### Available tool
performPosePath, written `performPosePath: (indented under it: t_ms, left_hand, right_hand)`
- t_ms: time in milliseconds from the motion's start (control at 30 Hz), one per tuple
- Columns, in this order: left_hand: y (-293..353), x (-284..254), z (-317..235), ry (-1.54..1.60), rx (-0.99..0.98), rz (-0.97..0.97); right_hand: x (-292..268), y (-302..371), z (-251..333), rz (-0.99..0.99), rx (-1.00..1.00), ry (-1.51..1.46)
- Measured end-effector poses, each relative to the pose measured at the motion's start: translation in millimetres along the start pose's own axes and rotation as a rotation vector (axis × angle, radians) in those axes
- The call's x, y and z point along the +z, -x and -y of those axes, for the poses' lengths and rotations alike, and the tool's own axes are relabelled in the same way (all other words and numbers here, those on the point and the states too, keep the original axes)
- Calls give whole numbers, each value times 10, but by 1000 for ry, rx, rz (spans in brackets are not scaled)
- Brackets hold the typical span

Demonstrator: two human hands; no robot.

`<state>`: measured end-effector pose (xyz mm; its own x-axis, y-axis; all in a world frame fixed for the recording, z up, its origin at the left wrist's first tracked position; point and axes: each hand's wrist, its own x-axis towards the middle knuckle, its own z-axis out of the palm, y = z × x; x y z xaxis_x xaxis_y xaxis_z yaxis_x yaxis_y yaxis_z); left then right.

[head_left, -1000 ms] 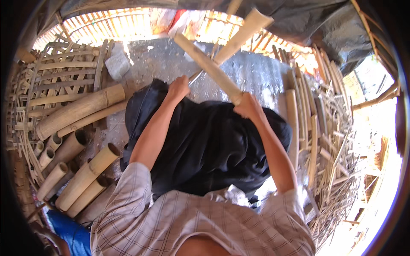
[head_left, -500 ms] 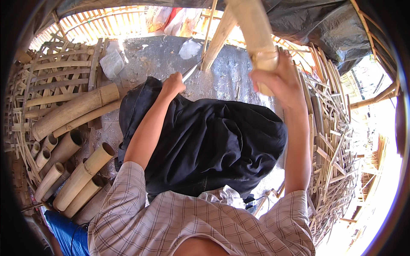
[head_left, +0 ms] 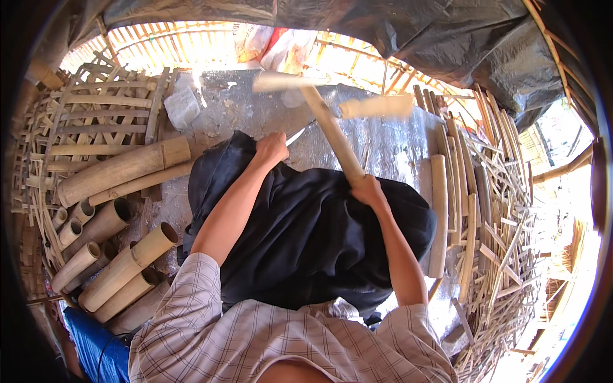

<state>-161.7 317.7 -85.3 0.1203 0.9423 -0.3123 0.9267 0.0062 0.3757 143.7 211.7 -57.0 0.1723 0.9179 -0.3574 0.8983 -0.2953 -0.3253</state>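
Note:
My left hand is closed round the hidden handle of a knife, whose blade points up and right past my knee. In my closed right hand is the lower end of a bamboo stick, tilted up and to the left. Beyond the knife two bamboo pieces are smeared by motion. One pale bamboo piece is at the stick's far end, the other bamboo piece to its right. Whether these two touch the ground cannot be told. Black cloth covers my legs beneath both forearms.
Cut bamboo tubes and a thick bamboo length lie at my left, near a woven bamboo frame. At right are split bamboo lengths and a heap of thin strips. A pale block sits far left.
My right hand has swung down and inward with its bamboo stick. The bamboo piece that stood upright by the blade is gone from there; two blurred pieces appear apart. My left hand keeps the knife.

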Motion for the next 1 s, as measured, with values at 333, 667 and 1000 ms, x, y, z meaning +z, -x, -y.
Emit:
performPosePath:
  t_ms: [333, 667, 1000]
  left_hand:
    - [84, -115, 22, 12, -96, 101]
    - [124, -173, 23, 25, -31, 51]
    - [15, -176, 211, 304, 36, 212]
  right_hand:
    - [291, 73, -221, -38, -288, -612]
    - [274, 104, -162, -441, -285, -105]
    - [-804, 335, -326, -568, -361, 182]
